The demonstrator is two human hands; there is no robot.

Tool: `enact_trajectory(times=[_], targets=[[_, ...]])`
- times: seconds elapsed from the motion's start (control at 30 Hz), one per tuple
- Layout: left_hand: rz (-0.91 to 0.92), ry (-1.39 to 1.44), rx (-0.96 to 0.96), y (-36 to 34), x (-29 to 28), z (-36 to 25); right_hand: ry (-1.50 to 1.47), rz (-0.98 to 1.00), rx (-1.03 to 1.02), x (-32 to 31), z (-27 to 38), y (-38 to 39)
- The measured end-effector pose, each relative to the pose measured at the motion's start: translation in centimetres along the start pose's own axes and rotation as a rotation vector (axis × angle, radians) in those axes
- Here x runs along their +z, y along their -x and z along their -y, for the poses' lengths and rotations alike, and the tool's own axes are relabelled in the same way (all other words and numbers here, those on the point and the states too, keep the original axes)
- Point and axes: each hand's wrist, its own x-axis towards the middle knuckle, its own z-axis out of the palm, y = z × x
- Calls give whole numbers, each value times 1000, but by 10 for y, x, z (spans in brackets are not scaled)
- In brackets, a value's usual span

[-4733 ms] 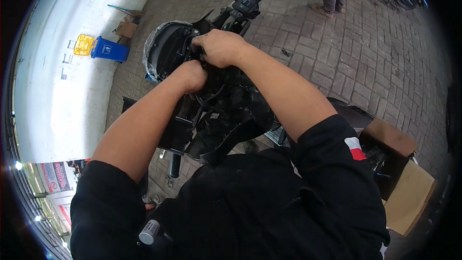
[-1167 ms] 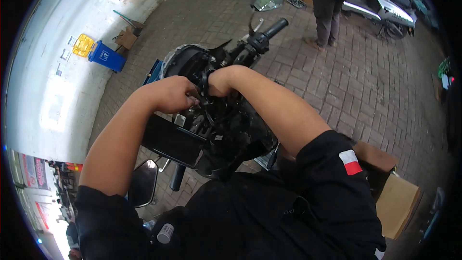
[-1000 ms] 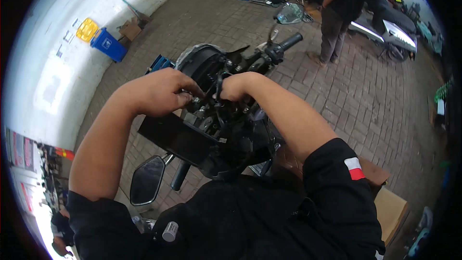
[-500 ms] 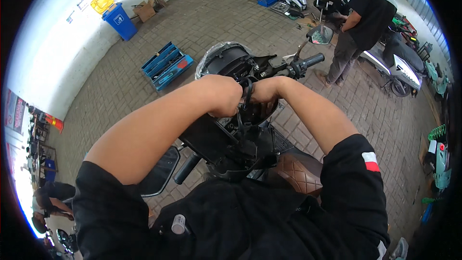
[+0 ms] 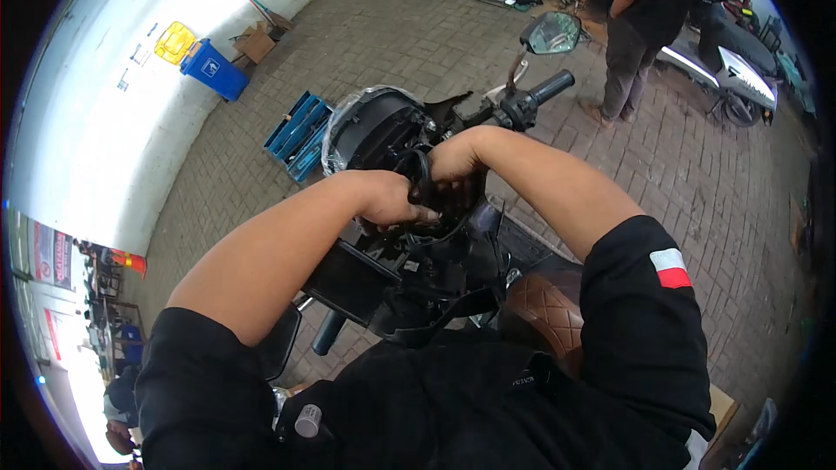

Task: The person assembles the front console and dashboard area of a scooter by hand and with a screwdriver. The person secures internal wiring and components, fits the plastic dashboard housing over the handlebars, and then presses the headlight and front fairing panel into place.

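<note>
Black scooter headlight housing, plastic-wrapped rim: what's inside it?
Inside the black scooter headlight housing: a dark cavity, nothing more discernible. The left hand and right hand cover the cables nearest the person.

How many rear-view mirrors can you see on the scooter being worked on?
2. One mirror stands up on its stalk above the far handlebar grip. The other mirror sits low by the left forearm, mostly hidden behind the sleeve.
</note>
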Motion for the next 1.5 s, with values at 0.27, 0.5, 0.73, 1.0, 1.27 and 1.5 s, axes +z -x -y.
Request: enact_trajectory(times=[0.27,0.5,0.73,1.0,1.27,1.5], targets=[[-80,101,-38,-9,5,-3,161,102,-207,1,-6,4],[-268,-57,68,-21,18,11,357,91,-327,-3,-11,-22],[-409,-66,95,-11,13,2,68,84,-167,1,-1,6],[-360,74,-21,-12,6,4,414,-228,-442,14,-17,14],[-321,110,25,-12,7,8,681,-589,-282,47,-14,22],[-287,55,23,-16,7,21,562,-649,-159,59,1,25]])
